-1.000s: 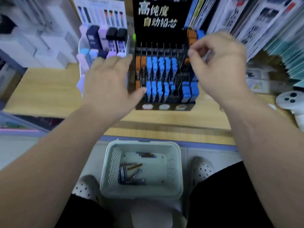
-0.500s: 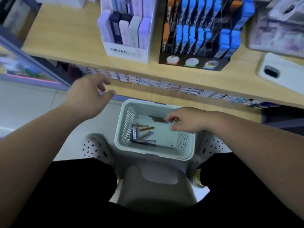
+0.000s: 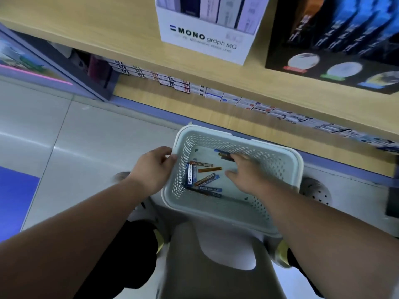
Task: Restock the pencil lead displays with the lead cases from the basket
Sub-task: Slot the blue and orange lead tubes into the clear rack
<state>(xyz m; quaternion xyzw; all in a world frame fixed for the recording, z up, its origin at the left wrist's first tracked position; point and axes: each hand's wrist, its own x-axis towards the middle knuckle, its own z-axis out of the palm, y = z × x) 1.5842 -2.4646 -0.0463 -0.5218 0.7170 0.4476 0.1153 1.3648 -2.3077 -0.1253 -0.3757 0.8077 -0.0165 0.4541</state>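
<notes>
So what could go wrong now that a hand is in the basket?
The basket seems to perch on a stool, so a push from the right hand might tip it, though the left hand holds its rim. The lead cases lie crisscrossed, so grabbing one could drag others along or pick the wrong colour.

From my seat I see the wooden shelf (image 3: 108,29) running across 12 o'clock. On it stands a white display box (image 3: 207,39) marked MONO graph MG, and just beside it, toward 1 o'clock, a black display (image 3: 336,61). On the ledge beneath lies a row of small boxes (image 3: 216,96). At 6 o'clock a grey stool (image 3: 216,266) on the pale tiled floor (image 3: 86,137) carries the basket (image 3: 300,169).
</notes>
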